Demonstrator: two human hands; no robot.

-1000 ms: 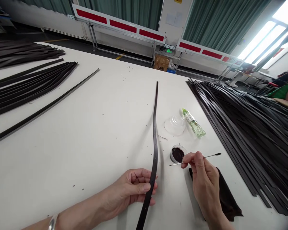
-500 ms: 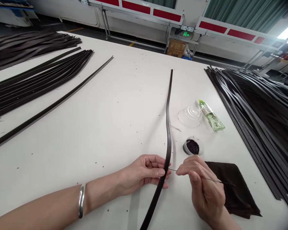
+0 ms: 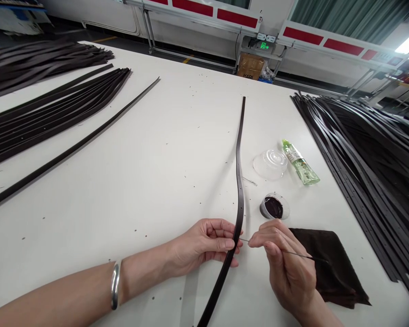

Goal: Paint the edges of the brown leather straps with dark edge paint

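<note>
My left hand (image 3: 213,243), with a silver bangle on its wrist, pinches a long dark leather strap (image 3: 239,200) between thumb and fingers. Small punched holes run along the strap, which bends up off the white table. In my right hand (image 3: 286,263) is a thin metal rod (image 3: 297,254), gripped like a pen. Its tip touches or nearly touches the strap's right edge beside my left fingers; the exact contact is hidden. Just beyond the right hand stands a small clear cup of dark liquid (image 3: 273,207). A folded dark cloth (image 3: 337,263) lies partly behind that hand.
A clear plastic lid or cup (image 3: 270,164) and a green bottle (image 3: 300,162) lie farther back on the right. Piles of dark straps (image 3: 368,190) cover the right side; more straps (image 3: 54,113) lie at left, with one single strap (image 3: 75,152) nearer. Tiny dark scraps dot the table.
My right hand has shifted slightly left with the rod. The left hand and the strap stay almost where they were.
</note>
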